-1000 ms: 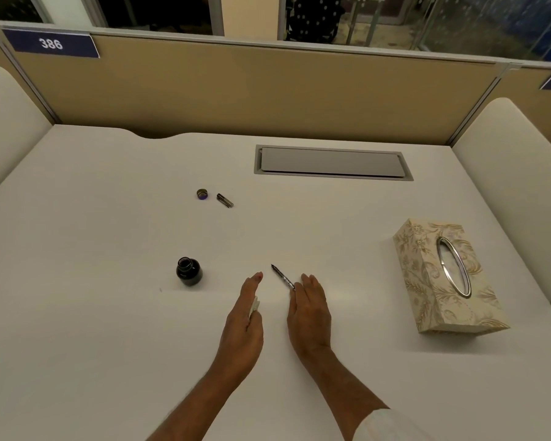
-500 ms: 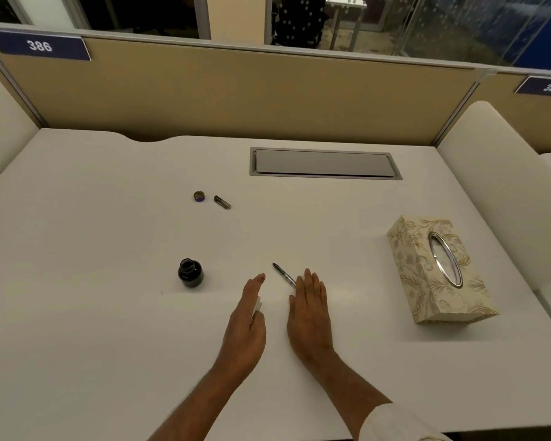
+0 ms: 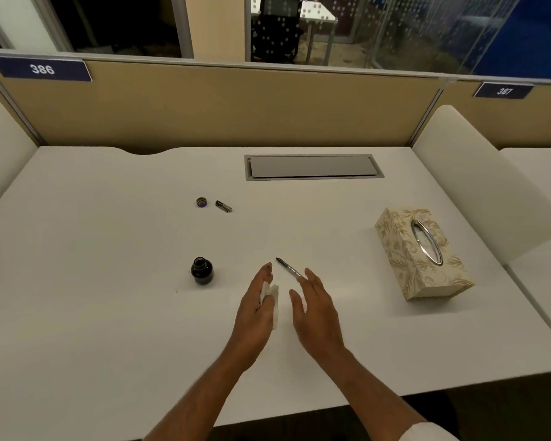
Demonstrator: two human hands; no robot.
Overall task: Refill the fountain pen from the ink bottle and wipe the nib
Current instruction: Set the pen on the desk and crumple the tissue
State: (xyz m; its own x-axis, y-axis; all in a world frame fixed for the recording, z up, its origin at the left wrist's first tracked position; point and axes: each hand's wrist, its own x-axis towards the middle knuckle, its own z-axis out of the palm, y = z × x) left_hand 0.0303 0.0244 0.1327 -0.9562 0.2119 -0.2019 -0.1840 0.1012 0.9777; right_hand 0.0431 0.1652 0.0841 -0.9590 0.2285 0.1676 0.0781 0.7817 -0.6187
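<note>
1. Desk (image 3: 109, 313): it is white and bears everything, so any ink that drips or smears will show and spread across it.
2. Tissue box (image 3: 423, 253): it stands on the right, well apart from the hands. The only risk I see is an arm swinging wide and catching it.
3. Right hand (image 3: 315, 310): a careless nudge from this hand could roll the pen or drag its nib over the desk. The hand is flat-fingered and spread, with nothing in it. Its fingertips sit at the pen's rear end, but I cannot tell whether they touch it.
4. Left hand (image 3: 255, 310): it stands on edge near the bottle, and a sweep to the left could tip the bottle over. Its fingers are nearly straight, with the thumb pinching a wad of tissue against them. The hold looks light, so the wad may slip out.
5. Bottle (image 3: 202, 270): it is upright, uncapped and dark with ink, just left of the left hand. With no lid on, a knock would mean a spill.
6. Pen (image 3: 288, 268): it lies on the desk just beyond the two hands, with its bare nib pointing away and to the left. If the nib is wet it may blot the desk. Whether the pen has been filled I cannot tell.
7. Tissue (image 3: 272, 292): it is crumpled and peeks out on the palm side of the left hand. Inky patches on it could transfer to the skin.
8. Cap (image 3: 201, 202): it lies far back on the desk with a small dark pen part (image 3: 223, 206) beside it, both well apart from the hands. Reaching for them means passing over the open bottle.
</note>
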